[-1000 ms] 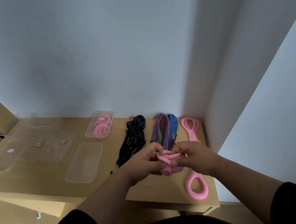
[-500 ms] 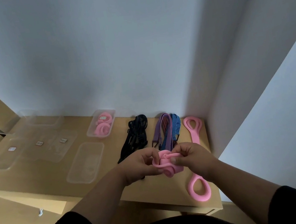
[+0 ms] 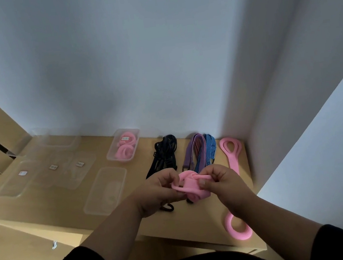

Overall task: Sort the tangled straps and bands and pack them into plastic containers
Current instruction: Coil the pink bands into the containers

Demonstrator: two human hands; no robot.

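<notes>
Both hands hold a rolled-up pink band (image 3: 193, 186) just above the wooden table (image 3: 65, 203). My left hand (image 3: 157, 191) grips its left side and my right hand (image 3: 223, 183) pinches its right end. An empty clear container (image 3: 106, 189) lies to the left of my hands. Behind it, a second clear container (image 3: 112, 155) holds coiled pink bands (image 3: 124, 150). Black straps (image 3: 165, 154), purple and blue striped straps (image 3: 200, 151) and a long pink figure-eight band (image 3: 232, 154) lie along the back right of the table.
Several clear lids and containers (image 3: 47, 168) lie at the table's back left. White walls close in at the back and right, forming a corner behind the long pink band. The table's front edge runs beneath my forearms, with floor below at the left.
The pink band has been rolled tighter between my hands, which stay in about the same place over the table. Nothing else on the table has moved.
</notes>
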